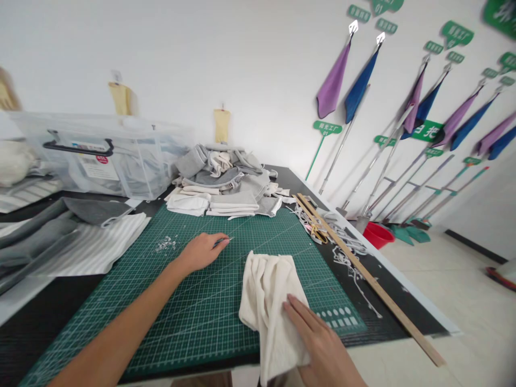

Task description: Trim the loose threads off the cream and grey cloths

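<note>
My left hand (203,250) is closed around a small dark tool (221,242) with a thin, pointed metal tip, held low over the green cutting mat (193,306). Its exact kind is too small to make out. A cream cloth (272,301), soft and wrinkled in folds, lies on the mat and reaches down past the table's front edge. On its right side rests my right hand (316,338), fingers laid along the fabric and thumb hidden; the hand appears to hold the cloth. White thread scraps (165,244) are scattered on the mat left of my left hand.
Grey and white folded fabrics (229,185) are heaped behind the mat. Striped and grey cloth (76,236) lies at left, before a clear plastic box (108,156). A wooden strip (363,271) and tangled cords (342,234) run along the right edge. A red bucket (378,235) stands beyond.
</note>
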Action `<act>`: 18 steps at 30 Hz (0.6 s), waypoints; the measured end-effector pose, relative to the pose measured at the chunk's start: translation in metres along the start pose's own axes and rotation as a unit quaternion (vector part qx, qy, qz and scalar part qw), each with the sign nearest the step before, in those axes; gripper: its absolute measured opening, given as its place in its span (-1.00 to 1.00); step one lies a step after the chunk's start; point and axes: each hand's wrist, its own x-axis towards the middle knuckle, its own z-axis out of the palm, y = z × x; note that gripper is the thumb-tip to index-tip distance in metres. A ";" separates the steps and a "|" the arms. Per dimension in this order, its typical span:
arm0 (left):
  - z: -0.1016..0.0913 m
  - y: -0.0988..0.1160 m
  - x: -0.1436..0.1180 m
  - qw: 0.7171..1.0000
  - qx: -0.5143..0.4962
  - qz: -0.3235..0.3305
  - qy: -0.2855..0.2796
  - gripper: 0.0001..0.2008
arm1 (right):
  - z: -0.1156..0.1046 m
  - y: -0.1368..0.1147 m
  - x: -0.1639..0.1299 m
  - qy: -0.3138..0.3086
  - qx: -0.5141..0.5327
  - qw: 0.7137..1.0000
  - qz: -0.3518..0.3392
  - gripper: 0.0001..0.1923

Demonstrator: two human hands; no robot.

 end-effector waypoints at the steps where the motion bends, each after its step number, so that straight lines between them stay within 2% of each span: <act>1: 0.001 0.000 0.000 1.000 0.000 0.000 -0.003 -0.50 | 0.005 -0.001 0.001 0.011 -0.021 1.000 -0.008 -0.04; 4: 0.002 0.001 0.000 1.000 -0.003 0.003 -0.009 -0.50 | 0.015 0.000 0.006 0.062 -0.050 0.997 -0.012 -0.17; 7: 0.001 0.002 -0.001 1.000 -0.009 0.007 -0.012 -0.49 | 0.012 0.006 0.007 0.131 -0.014 0.991 0.017 -0.24; 10: 0.000 0.003 -0.001 1.000 -0.013 0.009 -0.013 -0.49 | -0.004 0.013 0.002 0.233 0.047 0.971 0.035 -0.36; 13: -0.001 0.004 -0.001 1.000 -0.014 0.009 -0.014 -0.49 | -0.033 0.021 -0.001 0.320 0.112 0.939 0.067 -0.55; 15: 0.000 0.003 -0.001 1.000 -0.013 0.009 -0.014 -0.48 | -0.058 0.027 0.001 0.383 0.176 0.897 0.131 -0.58; 18: 0.001 0.002 -0.001 1.000 -0.015 0.012 -0.015 -0.48 | -0.094 0.039 0.013 0.491 0.332 0.770 0.237 -0.59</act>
